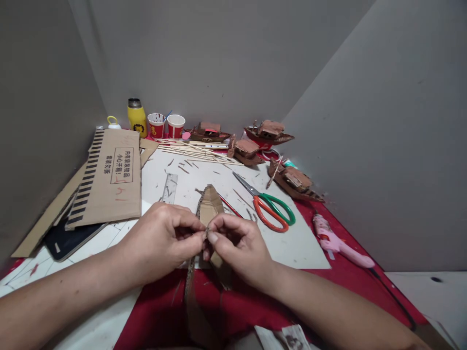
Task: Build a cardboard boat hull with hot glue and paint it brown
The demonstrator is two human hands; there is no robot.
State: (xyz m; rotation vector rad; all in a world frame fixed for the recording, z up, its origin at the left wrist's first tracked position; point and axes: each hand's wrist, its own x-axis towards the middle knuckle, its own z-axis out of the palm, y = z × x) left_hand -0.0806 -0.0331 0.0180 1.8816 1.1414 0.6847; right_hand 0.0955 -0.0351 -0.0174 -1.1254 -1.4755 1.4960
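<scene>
My left hand [173,231] and my right hand [239,240] meet at the middle, fingertips pinched together on the edge of a cardboard boat hull [210,201]. The hull is brown, pointed at its far end, and partly hidden behind my fingers. A narrow cardboard strip [189,282] runs along its left side and hangs down toward me. What exactly lies between the fingertips is small and mostly covered. Just beyond the right hand, scissors [268,204] with orange and green handles lie on white paper. A red pencil-like stick [230,206] sits behind the hull.
Several brown model boats [292,180] stand along the back right. Thin wooden sticks [197,151], paper cups [175,127] and a yellow bottle [137,119] are at the back. Cardboard sheets [98,194] pile up left, near a clear ruler [170,188]. A pink glue gun [341,248] lies right.
</scene>
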